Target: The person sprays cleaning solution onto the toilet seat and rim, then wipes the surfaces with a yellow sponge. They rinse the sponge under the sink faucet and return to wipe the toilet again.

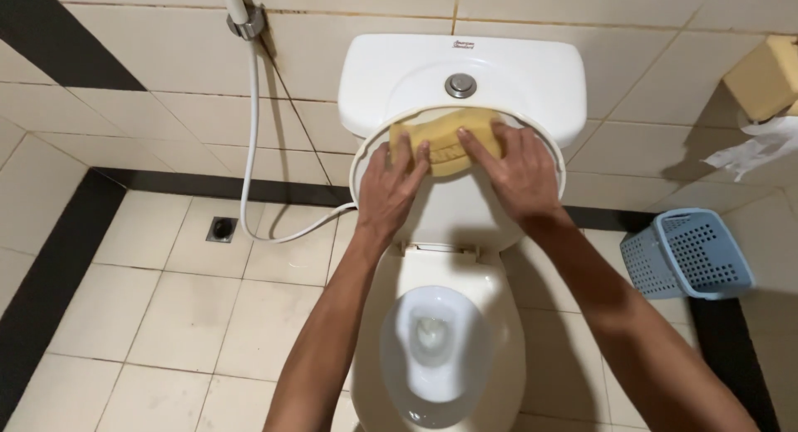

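A white toilet (pixel 453 349) is filling the centre and lower middle of the frame, its bowl lying open at the bottom and its raised lid (pixel 453 208) leaning back against the cistern (pixel 532 75) at upper centre, where a round metal flush button (pixel 460 85) is sitting on top. Both forearms are rising from the bottom edge and converging toward the lid, the left one coming up from lower centre-left and the right one slanting in from the lower right corner. The left hand (pixel 389 187) is lying flat on the upper part of the lid with its fingers spread and their tips pressing onto the left end of a yellow sponge (pixel 445 141). The right hand (pixel 515 170) is pressing flat on the right end of the same sponge, fingers extended and slightly apart, wrist bent downward. The sponge is sitting against the top rim of the lid, just below the cistern, between the two hands. A pale blue perforated basket (pixel 694 253) is standing on the floor at right, a white spray hose (pixel 249 125) is hanging down the tiled wall at upper left, and a small floor drain (pixel 222 228) is lying below it.
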